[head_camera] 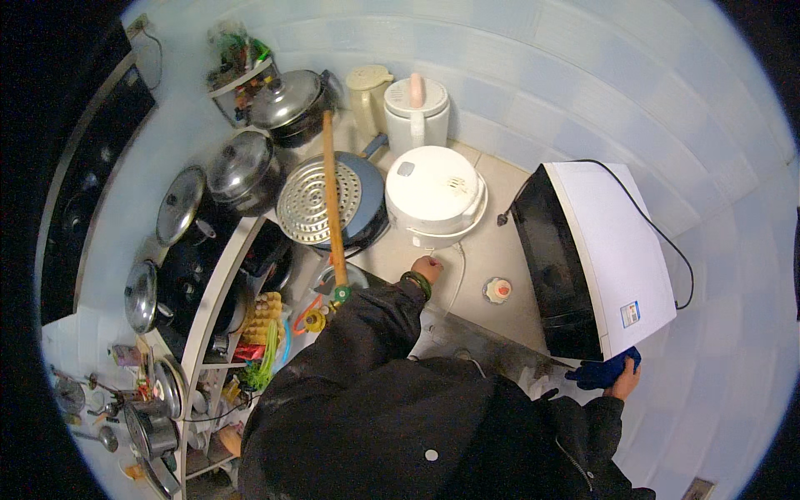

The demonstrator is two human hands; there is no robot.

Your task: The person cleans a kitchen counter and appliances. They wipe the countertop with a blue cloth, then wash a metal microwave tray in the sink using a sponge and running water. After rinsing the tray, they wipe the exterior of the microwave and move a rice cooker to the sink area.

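Note:
My left hand (pixel 428 269), with a dark green bangle (pixel 420 284) at the wrist, is curled into a fist at the front of a white rice cooker (pixel 434 187). I see nothing in it. A white cord (pixel 461 278) lies just to its right on the light countertop (pixel 475 250). My right hand (pixel 624 379) grips a dark blue cloth (pixel 597 374) against the near lower corner of a microwave oven (pixel 625 250). This oven has a white case and a black front. Between my hands sits a small scalloped ornament (pixel 498 290) with a red and white top.
A black power cord (pixel 662 237) drapes over the microwave; a plug (pixel 502 219) hangs at its front. Left of the cooker are a blue pan (pixel 372 194), a perforated steamer plate (pixel 306 200), a wooden stick (pixel 331 187), lidded pots (pixel 240 165) and two pitchers (pixel 415 119).

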